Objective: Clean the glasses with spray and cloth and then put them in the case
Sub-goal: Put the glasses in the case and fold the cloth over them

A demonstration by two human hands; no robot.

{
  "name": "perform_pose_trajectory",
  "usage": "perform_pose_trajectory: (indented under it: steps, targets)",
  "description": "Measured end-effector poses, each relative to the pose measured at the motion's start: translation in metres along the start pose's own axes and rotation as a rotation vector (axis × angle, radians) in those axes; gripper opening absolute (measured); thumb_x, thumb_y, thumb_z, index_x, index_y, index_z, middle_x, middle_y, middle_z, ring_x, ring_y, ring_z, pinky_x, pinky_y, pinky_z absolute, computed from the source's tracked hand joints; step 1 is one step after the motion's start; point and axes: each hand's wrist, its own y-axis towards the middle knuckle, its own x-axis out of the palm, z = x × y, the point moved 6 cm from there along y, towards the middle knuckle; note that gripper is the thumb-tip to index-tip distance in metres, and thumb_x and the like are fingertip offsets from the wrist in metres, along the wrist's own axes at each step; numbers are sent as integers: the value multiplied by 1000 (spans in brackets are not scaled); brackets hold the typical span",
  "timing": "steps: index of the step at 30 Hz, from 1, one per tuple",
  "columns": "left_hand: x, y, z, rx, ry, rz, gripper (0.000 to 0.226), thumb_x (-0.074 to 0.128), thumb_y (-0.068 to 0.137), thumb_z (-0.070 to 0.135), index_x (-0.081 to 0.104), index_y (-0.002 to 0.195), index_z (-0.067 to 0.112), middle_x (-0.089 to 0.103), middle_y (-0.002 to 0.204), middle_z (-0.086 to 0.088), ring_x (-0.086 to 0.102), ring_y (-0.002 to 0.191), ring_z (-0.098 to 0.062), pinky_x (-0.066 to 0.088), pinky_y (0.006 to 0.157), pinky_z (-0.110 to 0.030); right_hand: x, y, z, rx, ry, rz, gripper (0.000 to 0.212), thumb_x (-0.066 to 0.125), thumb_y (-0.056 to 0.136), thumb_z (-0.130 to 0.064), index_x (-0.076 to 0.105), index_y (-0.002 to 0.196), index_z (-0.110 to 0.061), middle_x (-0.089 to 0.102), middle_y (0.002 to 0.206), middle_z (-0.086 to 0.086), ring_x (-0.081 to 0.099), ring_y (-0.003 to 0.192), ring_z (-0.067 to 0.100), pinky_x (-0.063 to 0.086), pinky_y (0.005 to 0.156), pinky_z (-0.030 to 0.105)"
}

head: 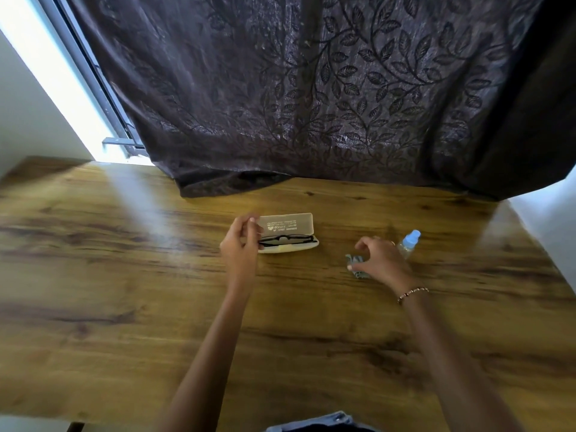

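**A:** Where are the thin black-framed glasses point(286, 240)?

**B:** In the open beige hard case point(285, 225) on the wooden tabletop point(124, 275). The left hand point(240, 244) curls at their left end, but I can't tell if it pinches them.

**A:** And the right hand point(381, 260)?

**B:** Its fingers are loosely spread over the crumpled grey cloth point(355, 260), holding nothing. The glasses look light and fragile, so lift them by the frame corner, never the lenses.
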Motion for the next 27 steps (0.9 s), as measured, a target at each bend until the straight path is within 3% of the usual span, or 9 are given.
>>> perform_pose_trajectory:
  steps: [3, 8, 10, 13, 15, 18, 20, 24, 27]
  targets:
    - [26, -17, 2, 27, 11, -107, 17, 51, 97, 17, 65, 106, 14, 66, 87, 0, 63, 78, -6, 56, 63, -24, 5, -7, 8, 13, -8, -10, 50, 83, 70, -25, 59, 113, -18, 57, 114, -2, 55, 108, 18, 46, 90, 30]
    - [60, -39, -1, 43, 74, -278, 17, 54, 95, 19, 63, 108, 16, 67, 93, 2, 63, 81, -9, 56, 68, -28, 6, -12, 10, 9, 151, 92, 21, 69, 84, -9, 65, 102, -18, 67, 104, -1, 59, 89, 9, 47, 74, 19]
    - [73, -45, -1, 104, 154, -369, 19, 56, 94, 20, 63, 111, 15, 67, 99, 3, 62, 82, -3, 56, 72, -24, 5, -14, 9, 18, 306, 76, 20, 68, 84, -6, 66, 97, -21, 68, 97, -4, 62, 86, 8, 47, 69, 15]
    - [89, -51, 1, 177, 254, -492, 28, 62, 91, 18, 62, 118, 10, 67, 108, 0, 62, 92, -1, 52, 83, -15, 4, -19, 2, 38, 681, -20, 23, 72, 82, -6, 66, 96, -23, 70, 99, 0, 66, 91, 12, 56, 76, 24]
    - [98, -54, -6, 111, 274, -585, 36, 65, 89, 22, 59, 123, 10, 67, 113, -1, 63, 101, -7, 52, 90, -23, 4, -24, -7, 28, 895, -107, 26, 73, 81, -5, 66, 100, -20, 71, 101, 4, 68, 94, 15, 58, 77, 25]
    - [106, -60, -21, -306, 53, -678, 47, 68, 84, 34, 57, 126, 15, 65, 119, 0, 61, 108, -13, 50, 97, -33, 1, -28, -17, -18, 1019, -159, 23, 69, 83, -5, 65, 104, -14, 73, 100, 6, 70, 92, 16, 58, 77, 25]
    - [105, -61, -26, -508, -137, -651, 41, 70, 83, 37, 61, 117, 16, 65, 118, -6, 61, 108, -18, 50, 96, -37, 0, -31, -19, -29, 1031, -150, 16, 66, 87, -7, 66, 101, -13, 74, 95, 7, 70, 87, 15, 58, 73, 23]
    - [95, -53, -18, -485, -157, -594, 19, 67, 85, 28, 65, 96, 13, 70, 103, -8, 65, 100, -23, 54, 86, -31, 2, -36, -15, -5, 1085, -110, 10, 65, 88, -9, 67, 97, -11, 74, 91, 6, 70, 81, 14, 58, 67, 23]
    - [91, -50, -11, -406, -97, -640, 14, 65, 88, 24, 64, 100, 16, 68, 100, -3, 64, 94, -16, 53, 74, -20, 3, -39, -12, 11, 1109, -109, 9, 66, 87, -14, 68, 96, -14, 74, 91, 2, 70, 86, 14, 59, 70, 25]
